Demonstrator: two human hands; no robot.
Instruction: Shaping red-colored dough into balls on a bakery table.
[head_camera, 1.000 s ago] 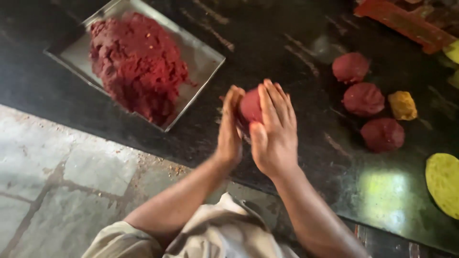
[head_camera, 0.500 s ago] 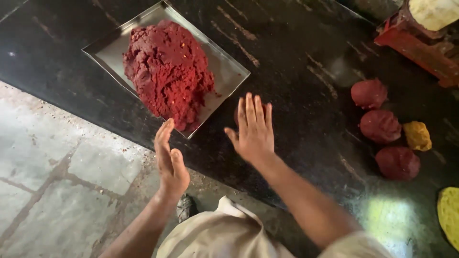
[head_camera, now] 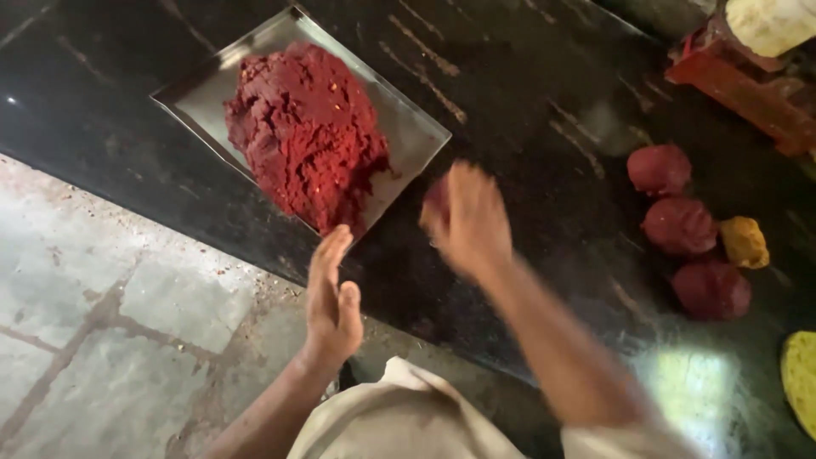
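On the black counter (head_camera: 527, 102), your steel tray (head_camera: 416, 136) carries the red dough heap (head_camera: 306, 136). Your right hand (head_camera: 466, 217), blurred, cups a red dough ball (head_camera: 435, 202) beside the tray. Your left hand (head_camera: 333, 299) hangs open, empty.

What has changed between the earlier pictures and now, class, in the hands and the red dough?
The two hands were pressed around a red dough ball, then came apart. Now the left hand hangs open and empty at the counter edge, while the blurred right hand has a red dough ball in its grip. The red dough heap on the steel tray and three red balls stayed put.
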